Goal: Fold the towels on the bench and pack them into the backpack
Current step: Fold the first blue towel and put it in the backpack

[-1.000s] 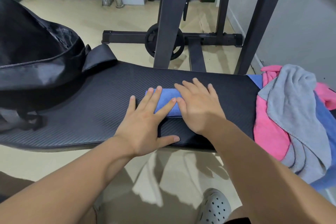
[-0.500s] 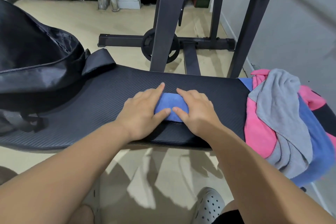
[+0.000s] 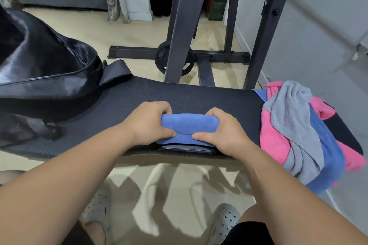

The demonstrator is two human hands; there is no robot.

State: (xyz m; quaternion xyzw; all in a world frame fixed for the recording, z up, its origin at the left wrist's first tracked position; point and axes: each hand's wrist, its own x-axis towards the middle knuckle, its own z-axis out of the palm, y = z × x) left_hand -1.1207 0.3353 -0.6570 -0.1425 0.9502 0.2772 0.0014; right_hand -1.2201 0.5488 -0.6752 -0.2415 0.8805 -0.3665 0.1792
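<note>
Left hand (image 3: 148,123) and right hand (image 3: 223,135) curl round the ends of the folded blue towel (image 3: 189,125) at the near edge of the bench (image 3: 179,95). Folding seems done; next I must carry it left into the backpack (image 3: 49,69). A moment earlier my fingers pressed flatter on it.
</note>
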